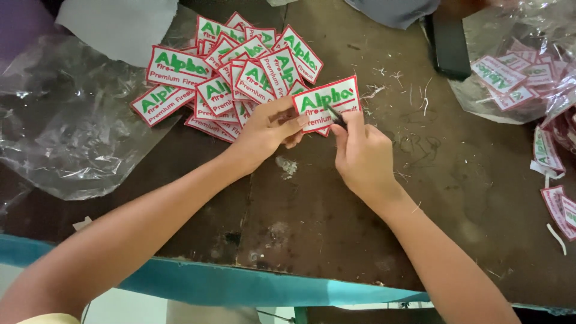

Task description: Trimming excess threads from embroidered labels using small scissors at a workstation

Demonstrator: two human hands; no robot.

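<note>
A person seated at a dark, scuffed worktable (pixel 336 204) holds a single embroidered patch (pixel 327 102), white with a red border and green lettering, up between both hands over the middle of the surface. The left hand (pixel 264 129) pinches the patch's lower left edge, thumb on top and fingers curled beneath. The right hand (pixel 360 153) is closed around a thin dark tool (pixel 336 115), its tip resting on the face of the patch near the lower middle; what kind of tool it is cannot be told from here.

Just behind the left hand, toward the far edge of the table, lies a loose pile of matching patches (pixel 234 72), overlapping and fanned at all angles. A crumpled sheet of clear plastic (pixel 66 126) spreads over the table's left side. At the far right corner, a clear plastic bag (pixel 522 66) holds more patches, with several others (pixel 555 180) scattered along the right edge. A flat black object (pixel 450 42) lies near the far edge, beside the bag. Cut threads (pixel 408 90) litter the surface to the right of the held patch. The table's near edge is trimmed in blue (pixel 240 282).
</note>
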